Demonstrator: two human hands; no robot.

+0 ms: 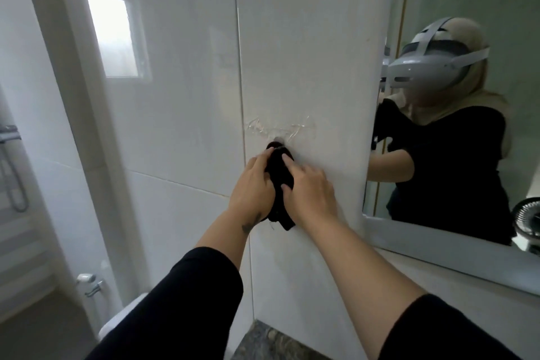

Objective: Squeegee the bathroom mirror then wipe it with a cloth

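Observation:
A black cloth hangs against the white tiled wall, its top at a small hook fixed with clear tape. My left hand grips the cloth from the left. On the right side my right hand holds it too, fingers spread over the fabric. The bathroom mirror is at the right, in a white frame, and reflects a person in black with a headset. No squeegee is in view.
A white ledge runs below the mirror. A small fan shows at the mirror's lower right. A dark stone counter corner lies below. At left are a window's reflection, shower fittings and a toilet.

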